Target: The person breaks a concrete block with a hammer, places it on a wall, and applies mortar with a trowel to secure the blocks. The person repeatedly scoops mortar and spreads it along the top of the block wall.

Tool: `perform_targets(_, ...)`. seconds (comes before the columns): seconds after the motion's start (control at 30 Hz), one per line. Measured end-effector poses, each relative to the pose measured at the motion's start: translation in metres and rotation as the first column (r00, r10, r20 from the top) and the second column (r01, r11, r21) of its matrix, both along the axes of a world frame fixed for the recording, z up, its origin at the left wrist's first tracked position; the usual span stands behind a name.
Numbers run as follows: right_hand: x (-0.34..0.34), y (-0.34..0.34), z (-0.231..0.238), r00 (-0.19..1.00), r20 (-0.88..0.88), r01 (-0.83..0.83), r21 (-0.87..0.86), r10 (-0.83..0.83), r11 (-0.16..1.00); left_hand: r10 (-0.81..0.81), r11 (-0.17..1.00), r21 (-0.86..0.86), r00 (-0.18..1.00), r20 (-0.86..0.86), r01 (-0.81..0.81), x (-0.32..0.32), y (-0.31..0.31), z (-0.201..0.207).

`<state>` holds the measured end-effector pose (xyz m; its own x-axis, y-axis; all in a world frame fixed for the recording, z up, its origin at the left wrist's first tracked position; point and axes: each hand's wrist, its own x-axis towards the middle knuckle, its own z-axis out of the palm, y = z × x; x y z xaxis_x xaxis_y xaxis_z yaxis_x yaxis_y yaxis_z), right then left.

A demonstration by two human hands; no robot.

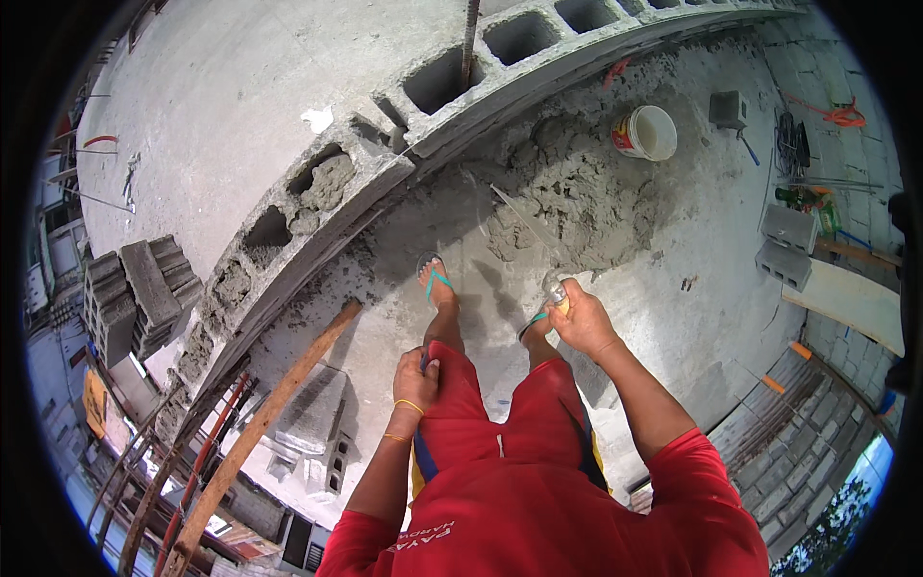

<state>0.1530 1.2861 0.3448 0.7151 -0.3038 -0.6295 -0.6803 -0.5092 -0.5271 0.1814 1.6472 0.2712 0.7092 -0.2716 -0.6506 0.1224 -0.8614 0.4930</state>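
Note:
My right hand is closed round the handle of a trowel. The narrow-looking blade points away and to the left, over the near-left part of a heap of wet grey mortar on the floor; whether it touches the mortar I cannot tell. By my left thigh, my left hand is curled with a small dark thing showing at its fingers, too hidden to name. A low wall of hollow concrete blocks curves past in front and to the left. Mortar fills some of its cells.
A white bucket lies tipped beyond the mortar. A wooden plank leans at the left, near loose blocks. More blocks are stacked behind the wall. An upright steel bar rises from one cell. Blocks stand at right.

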Motion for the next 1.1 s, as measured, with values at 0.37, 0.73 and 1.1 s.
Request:
perform_targets(0.37,-0.173,-0.174,-0.443,0.863,-0.182,0.395,-0.337,-0.471,0.854,-0.458,0.801,0.336,0.869,-0.188,0.495,-0.097,-0.063,-0.068)
perform_targets(0.73,-0.227,-0.106,-0.424,0.829,-0.388,0.38,-0.138,-0.403,0.915,-0.559,0.725,0.346,0.802,-0.21,0.595,-0.084,-0.107,-0.063)
perform_targets(1.1,-0.185,0.035,-0.548,0.683,-0.153,0.712,-0.082,-0.714,0.698,-0.635,0.585,0.402,0.707,-0.313,0.704,-0.057,-0.086,-0.077)
